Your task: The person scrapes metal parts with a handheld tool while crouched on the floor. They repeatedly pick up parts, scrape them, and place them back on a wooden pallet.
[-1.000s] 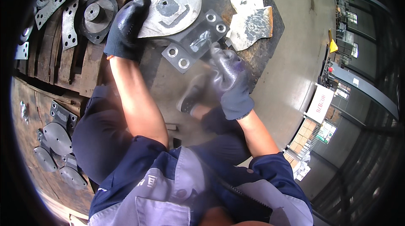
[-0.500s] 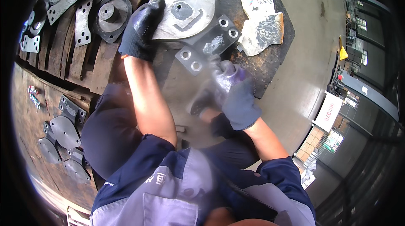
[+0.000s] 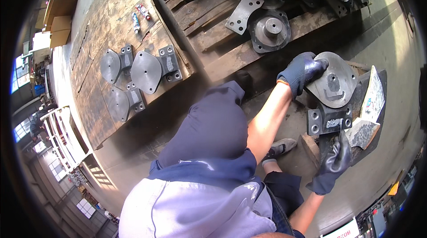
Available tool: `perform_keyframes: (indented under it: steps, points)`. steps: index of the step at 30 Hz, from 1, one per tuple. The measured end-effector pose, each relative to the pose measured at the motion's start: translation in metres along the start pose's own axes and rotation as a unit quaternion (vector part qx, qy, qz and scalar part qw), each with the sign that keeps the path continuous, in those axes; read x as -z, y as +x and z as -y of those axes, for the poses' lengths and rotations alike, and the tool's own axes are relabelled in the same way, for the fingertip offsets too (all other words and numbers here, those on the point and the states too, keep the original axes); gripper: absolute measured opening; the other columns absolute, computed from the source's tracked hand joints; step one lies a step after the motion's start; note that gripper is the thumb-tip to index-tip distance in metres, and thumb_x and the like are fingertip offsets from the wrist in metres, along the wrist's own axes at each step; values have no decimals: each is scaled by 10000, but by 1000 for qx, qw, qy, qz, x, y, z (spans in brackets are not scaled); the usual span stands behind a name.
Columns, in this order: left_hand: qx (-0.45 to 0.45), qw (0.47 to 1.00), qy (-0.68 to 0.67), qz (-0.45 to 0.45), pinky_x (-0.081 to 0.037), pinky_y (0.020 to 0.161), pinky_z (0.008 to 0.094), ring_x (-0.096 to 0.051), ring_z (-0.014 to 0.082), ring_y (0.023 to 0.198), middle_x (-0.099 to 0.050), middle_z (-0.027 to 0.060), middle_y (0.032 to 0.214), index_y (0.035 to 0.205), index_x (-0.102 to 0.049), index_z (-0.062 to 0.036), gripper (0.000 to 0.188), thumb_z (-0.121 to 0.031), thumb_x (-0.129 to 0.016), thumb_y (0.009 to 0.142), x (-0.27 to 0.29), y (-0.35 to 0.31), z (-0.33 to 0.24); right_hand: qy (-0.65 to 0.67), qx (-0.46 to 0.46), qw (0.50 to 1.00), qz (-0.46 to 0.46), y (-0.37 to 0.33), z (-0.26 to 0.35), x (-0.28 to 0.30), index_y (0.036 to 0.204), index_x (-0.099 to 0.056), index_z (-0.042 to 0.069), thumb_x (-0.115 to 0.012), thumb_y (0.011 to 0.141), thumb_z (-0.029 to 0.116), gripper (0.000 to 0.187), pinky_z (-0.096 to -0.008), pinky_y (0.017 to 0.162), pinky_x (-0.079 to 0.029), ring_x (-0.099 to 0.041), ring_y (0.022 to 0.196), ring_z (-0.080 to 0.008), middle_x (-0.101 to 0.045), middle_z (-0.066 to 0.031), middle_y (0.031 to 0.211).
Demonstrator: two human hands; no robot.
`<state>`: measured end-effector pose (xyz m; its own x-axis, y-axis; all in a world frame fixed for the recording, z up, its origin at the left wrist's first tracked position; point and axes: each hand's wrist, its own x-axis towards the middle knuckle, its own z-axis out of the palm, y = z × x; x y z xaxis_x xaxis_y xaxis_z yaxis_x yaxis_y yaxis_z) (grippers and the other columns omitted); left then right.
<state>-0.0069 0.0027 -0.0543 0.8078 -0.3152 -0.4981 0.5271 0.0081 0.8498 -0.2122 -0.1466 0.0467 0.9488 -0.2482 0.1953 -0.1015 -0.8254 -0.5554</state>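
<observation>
Left hand (image 3: 307,70) clamped on the left rim of the round plate end of a metal part (image 3: 334,80), thumb on top. Part is over the dark surface (image 3: 359,151), toward its left edge; resting or lifted, can't tell. Long axis runs from plate at far end to four-hole bracket (image 3: 329,120) at near end. Part lies right of left hand, straight ahead of right hand (image 3: 336,160). Right hand: fingers curled, just beside bracket's near edge; gripping something or touching, can't tell. Right hand nearer bracket, left nearer plate. Pale scraps (image 3: 372,96) along surface's right side.
</observation>
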Motion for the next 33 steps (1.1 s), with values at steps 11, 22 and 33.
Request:
perform_keyframes:
  steps: [11,22,33]
  points:
    - [-123,983,-101,87,-453,711,278,-556,114,767,-631,39,822,868,-637,3,250,-237,-568,870,0,10,14,-207,-217,949,97,-23,-18,12,1309,-384,52,-640,725,153,645,-482,960,-306,-419,1085,-374,-424,-166,1203]
    - [-60,989,-111,71,-448,754,265,-574,139,789,-632,65,865,955,-630,21,269,-209,-651,818,3,1,7,76,-162,984,-9,4,10,10,1107,-592,-26,-461,786,-84,351,-270,694,-486,-621,777,-152,-632,-123,967]
    - [-29,985,-156,63,-454,839,264,-586,143,902,-635,82,990,1052,-611,33,271,-164,-588,868,6,2,8,-37,-91,990,97,11,15,4,1046,-623,7,-504,740,-79,339,-337,596,-479,-622,701,-284,-625,-156,834]
